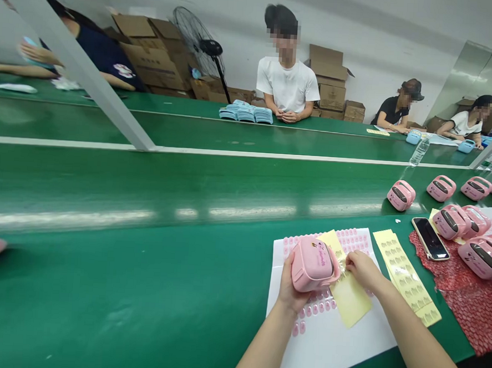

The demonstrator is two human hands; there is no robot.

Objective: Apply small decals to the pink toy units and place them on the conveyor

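Note:
My left hand (292, 287) is wrapped round the side of a pink box-shaped device (314, 263) with rounded corners, a handle and small printing on its top. Just to its right, my right hand (361, 269) has its fingers pinched together at a yellow sticker sheet (351, 301); what lies between the fingertips is too small to make out. Beneath both is a white sheet (336, 350) bearing rows of pink oval stickers (315, 309). Another pair of yellow sticker sheets (407, 277) lies to the right of my right hand.
Several pink devices (483, 257) stand at the right, some near red bubble wrap (467, 303). A phone (430, 238) lies on its edge. Beyond are a water bottle (418, 152), a slanted post (90, 69) and people across the green table (118, 298).

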